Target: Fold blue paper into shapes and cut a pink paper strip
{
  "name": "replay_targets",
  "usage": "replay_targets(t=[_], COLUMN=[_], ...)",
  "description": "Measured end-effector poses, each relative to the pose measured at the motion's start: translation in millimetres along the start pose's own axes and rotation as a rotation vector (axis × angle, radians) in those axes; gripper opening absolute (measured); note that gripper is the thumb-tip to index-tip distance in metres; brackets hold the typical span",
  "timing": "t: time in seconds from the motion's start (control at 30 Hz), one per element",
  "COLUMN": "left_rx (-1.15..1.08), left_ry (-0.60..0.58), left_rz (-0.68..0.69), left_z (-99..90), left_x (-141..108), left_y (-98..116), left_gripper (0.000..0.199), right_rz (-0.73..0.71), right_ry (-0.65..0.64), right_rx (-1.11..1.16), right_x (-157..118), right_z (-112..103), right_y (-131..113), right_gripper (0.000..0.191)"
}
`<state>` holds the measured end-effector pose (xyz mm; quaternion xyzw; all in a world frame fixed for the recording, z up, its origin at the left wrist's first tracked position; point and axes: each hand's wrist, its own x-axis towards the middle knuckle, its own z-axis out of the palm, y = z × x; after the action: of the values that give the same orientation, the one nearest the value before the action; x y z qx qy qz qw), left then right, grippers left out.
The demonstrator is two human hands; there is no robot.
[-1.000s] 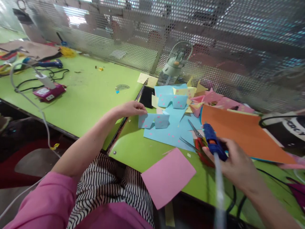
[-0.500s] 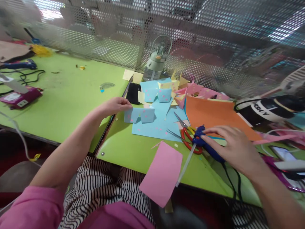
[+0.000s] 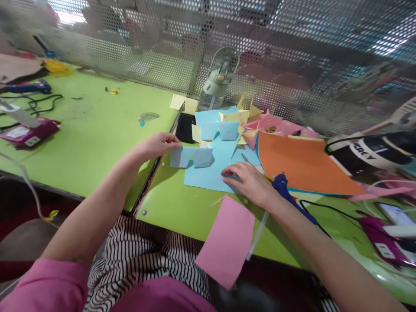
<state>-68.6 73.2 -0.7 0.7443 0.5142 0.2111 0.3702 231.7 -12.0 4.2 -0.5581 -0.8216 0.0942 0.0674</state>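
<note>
My left hand (image 3: 162, 144) pinches the left upper corner of a blue paper cut-out (image 3: 203, 157) shaped like glasses, with pink dots. My right hand (image 3: 248, 178) holds nothing; its thumb and fingers are apart over a blue paper sheet (image 3: 195, 177). Just right of that hand lies a blue glue gun (image 3: 283, 187) with a clear glue stick (image 3: 260, 234) jutting toward the table edge. Scissors beneath my right hand are mostly hidden, with one blade tip showing. Farther back stands a second dotted blue cut-out (image 3: 219, 131).
Pink paper (image 3: 227, 242) overhangs the front edge. Orange sheets (image 3: 299, 167) lie at right, before a black cylinder (image 3: 370, 151). A water bottle (image 3: 214, 89) and phone (image 3: 186, 128) are behind. A cord (image 3: 341, 210) runs right to a purple device (image 3: 383, 242).
My right hand has let go of the glue gun and moved left over the scissors and blue sheet. My left hand still holds the cut-out in nearly the same spot.
</note>
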Motion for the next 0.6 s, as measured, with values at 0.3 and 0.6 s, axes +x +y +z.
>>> replay_targets(t=[0.3,0.6], left_rx=[0.012,0.002], left_ry=[-0.009,-0.004], left_rz=[-0.014,-0.015], left_z=[0.3,0.1], left_x=[-1.2,-2.0], left_y=[2.5,4.3], left_gripper=[0.03,0.03], right_rz=[0.035,0.115], right_ry=[-0.143,-0.171], right_rx=[-0.032,0.028], right_x=[8.7,12.7], right_z=[-11.8,-10.7], right_y=[-7.4,-2.8], right_gripper=[0.017,0.015])
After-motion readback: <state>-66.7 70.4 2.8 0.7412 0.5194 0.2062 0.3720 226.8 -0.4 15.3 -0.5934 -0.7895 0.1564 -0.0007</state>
